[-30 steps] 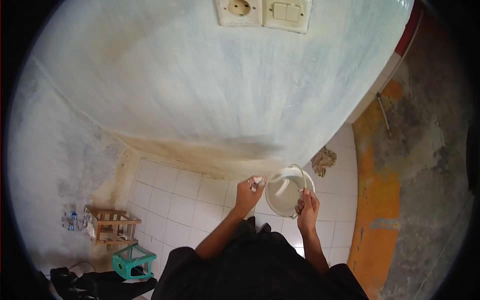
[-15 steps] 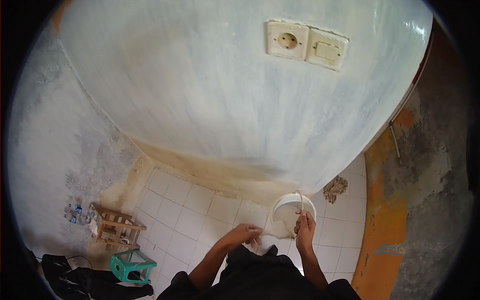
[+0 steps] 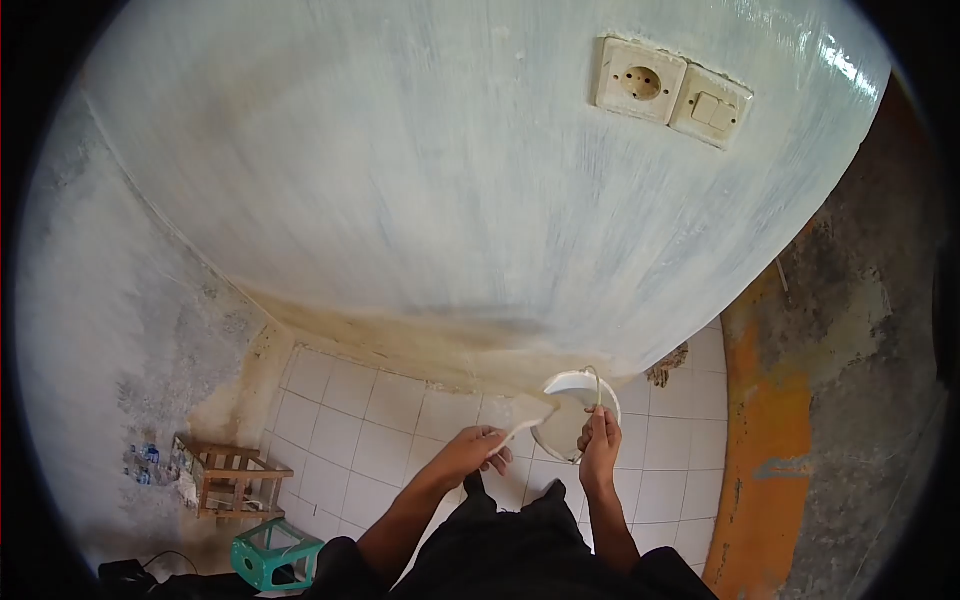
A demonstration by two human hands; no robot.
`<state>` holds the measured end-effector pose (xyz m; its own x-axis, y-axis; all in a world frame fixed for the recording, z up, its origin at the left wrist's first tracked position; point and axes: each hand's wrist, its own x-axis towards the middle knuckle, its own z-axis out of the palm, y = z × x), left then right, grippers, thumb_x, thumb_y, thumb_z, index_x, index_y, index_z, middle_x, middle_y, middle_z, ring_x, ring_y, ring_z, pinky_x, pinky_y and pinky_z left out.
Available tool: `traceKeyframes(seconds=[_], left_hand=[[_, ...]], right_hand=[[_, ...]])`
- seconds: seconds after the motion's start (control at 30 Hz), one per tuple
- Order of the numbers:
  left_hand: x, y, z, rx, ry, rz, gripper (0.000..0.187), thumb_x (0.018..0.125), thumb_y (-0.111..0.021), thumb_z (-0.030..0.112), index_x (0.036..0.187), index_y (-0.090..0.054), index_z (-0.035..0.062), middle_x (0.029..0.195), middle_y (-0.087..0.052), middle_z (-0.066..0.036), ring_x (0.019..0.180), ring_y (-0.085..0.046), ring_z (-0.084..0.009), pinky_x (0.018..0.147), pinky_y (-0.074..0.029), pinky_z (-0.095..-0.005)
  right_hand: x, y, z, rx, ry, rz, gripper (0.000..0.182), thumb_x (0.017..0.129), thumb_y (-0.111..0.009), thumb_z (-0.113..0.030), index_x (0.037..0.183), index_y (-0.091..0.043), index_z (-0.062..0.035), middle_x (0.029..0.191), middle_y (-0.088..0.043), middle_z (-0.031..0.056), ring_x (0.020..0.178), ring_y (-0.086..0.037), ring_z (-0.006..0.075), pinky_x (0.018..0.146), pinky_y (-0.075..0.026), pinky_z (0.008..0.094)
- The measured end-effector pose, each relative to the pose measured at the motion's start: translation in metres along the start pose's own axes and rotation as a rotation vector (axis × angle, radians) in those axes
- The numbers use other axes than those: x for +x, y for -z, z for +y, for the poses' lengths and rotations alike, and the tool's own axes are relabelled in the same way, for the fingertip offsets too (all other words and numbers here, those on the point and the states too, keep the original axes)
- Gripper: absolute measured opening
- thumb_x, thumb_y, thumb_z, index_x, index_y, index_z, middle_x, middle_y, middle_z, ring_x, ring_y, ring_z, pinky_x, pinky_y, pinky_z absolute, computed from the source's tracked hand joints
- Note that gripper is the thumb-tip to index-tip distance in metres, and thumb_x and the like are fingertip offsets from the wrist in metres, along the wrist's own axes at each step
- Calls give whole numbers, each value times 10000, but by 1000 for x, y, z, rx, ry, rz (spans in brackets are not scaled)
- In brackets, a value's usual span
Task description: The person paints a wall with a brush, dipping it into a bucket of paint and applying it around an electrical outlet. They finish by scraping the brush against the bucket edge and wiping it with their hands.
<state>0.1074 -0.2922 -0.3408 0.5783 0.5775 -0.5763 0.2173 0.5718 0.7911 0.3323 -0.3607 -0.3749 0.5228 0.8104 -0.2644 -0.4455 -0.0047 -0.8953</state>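
My left hand (image 3: 472, 452) is closed around the handle of a pale, flat paintbrush (image 3: 531, 411). The brush head points up and to the right, close to the left rim of a white bucket (image 3: 572, 382). Whitish paint shows inside the bucket, which hangs tilted in front of my legs. Its wire handle (image 3: 594, 377) is gripped in my right hand (image 3: 600, 438), fingers wrapped round it. Ahead of both hands rises a wall (image 3: 420, 200) streaked with whitish paint over a bluish base.
A power socket (image 3: 641, 83) and a light switch (image 3: 712, 108) sit high on the wall. On the tiled floor at lower left are a wooden stool (image 3: 235, 480) and a green plastic stool (image 3: 275, 556). A crumpled brown heap (image 3: 668, 366) lies behind the bucket's right.
My left hand has raised the brush from near the bucket's lower left edge to an upward slant beside its rim. The bucket has shifted slightly left, and the view has turned a little.
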Motion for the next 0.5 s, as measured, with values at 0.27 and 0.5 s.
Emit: traceKeyframes(seconds=[0.27, 0.5], left_hand=[[-24, -8, 125, -43, -513, 349, 349, 990, -536, 341, 943, -567, -4, 655, -592, -54, 490, -558, -125, 462, -386, -237], [-30, -30, 236, -64, -881, 534, 474, 976, -563, 414, 1018, -551, -58, 618, -542, -51, 472, -502, -117, 452, -419, -241]], right_hand=[[-6, -4, 14, -29, -25, -5, 222, 1027, -478, -272, 966, -552, -72, 631, -277, -93, 500, -220, 14, 441, -175, 212], [-12, 20, 15, -16, -40, 49, 215, 1024, -483, -263, 966, -563, -71, 625, -277, -98, 497, -218, 6, 441, -177, 202]])
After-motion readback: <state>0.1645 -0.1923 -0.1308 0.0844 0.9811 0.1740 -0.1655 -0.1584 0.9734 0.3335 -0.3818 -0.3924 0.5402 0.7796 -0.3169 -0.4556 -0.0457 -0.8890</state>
